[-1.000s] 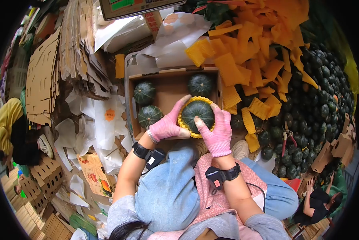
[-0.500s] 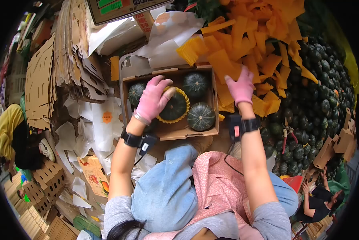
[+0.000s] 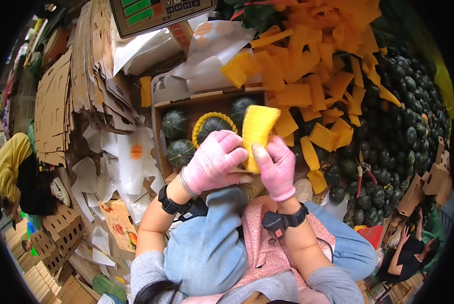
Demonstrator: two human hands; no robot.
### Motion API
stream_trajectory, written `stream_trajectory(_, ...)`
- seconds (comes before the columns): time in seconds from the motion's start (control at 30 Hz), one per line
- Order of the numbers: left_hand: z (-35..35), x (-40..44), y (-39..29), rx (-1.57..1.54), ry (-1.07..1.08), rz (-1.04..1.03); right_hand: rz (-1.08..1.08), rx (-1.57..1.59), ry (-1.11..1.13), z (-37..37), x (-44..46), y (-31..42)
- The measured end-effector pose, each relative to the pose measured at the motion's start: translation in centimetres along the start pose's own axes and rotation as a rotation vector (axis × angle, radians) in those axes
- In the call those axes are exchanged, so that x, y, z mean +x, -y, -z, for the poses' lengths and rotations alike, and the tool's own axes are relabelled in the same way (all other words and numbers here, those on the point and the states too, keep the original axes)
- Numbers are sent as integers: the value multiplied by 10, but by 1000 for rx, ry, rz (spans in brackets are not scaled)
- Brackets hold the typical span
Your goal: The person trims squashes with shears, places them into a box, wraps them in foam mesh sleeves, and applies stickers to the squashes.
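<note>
My right hand pinches a yellow foam net sleeve and holds it up over the near right part of an open cardboard box. At the sleeve's lower left edge is my left hand, its fingers curled against it. Both hands wear pink gloves. Several dark green kabocha squashes sit in the box, among them one at the far left and one at the back. The middle squash has a yellow foam net around it. My hands and the sleeve hide the box's near right part.
A pile of yellow-orange foam nets lies beyond the box to the right. Many squashes are heaped at the right, with red-handled pliers on them. Flattened cardboard stands at the left; a digital scale is at the top.
My right hand has come from the foam net pile to the box with a net in it. My left hand has left the netted squash and moved nearer, beside the right hand.
</note>
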State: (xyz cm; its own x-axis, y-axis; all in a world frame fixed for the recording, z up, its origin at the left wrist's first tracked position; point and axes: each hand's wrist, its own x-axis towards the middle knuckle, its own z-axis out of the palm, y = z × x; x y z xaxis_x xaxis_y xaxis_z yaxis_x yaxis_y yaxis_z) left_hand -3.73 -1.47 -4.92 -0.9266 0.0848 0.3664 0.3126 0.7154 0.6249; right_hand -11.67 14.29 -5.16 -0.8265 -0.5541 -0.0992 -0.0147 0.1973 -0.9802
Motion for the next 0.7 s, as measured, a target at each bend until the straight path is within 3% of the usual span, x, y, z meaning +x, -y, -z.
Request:
stream_trajectory(0.07,0,-8,1,-172,11,108,64,330,190,0,0,2)
stream_trajectory(0.13,6,-9,3,-409,42,109,-47,514,318,-5,-9,-8)
stream_trajectory(0.2,5,-15,2,-598,37,178,-34,442,296,-8,-9,-4)
stream_trajectory(0.27,11,-15,-8,-845,-131,328,-127,447,314,-7,-3,-5)
stream_trajectory(0.33,5,-31,16,-873,-43,317,-81,557,232,-13,2,-1)
stream_trajectory(0.47,0,-19,-4,-680,-119,585,142,189,69,-19,-2,-18)
stream_trajectory(0.53,-8,-19,4,-628,-225,568,152,177,-41,-28,-1,-14)
stream_trajectory(0.6,-5,-25,17,-407,-156,551,77,337,-197,-39,2,-6)
stream_trajectory(0.63,-8,-26,15,-603,-178,626,70,153,-183,-36,3,-10)
stream_trajectory(0.67,-7,-28,13,-869,-233,675,280,-310,-232,-31,12,-5)
stream_trajectory(0.7,-6,-32,12,-1137,-289,718,216,-293,-76,-23,15,-8)
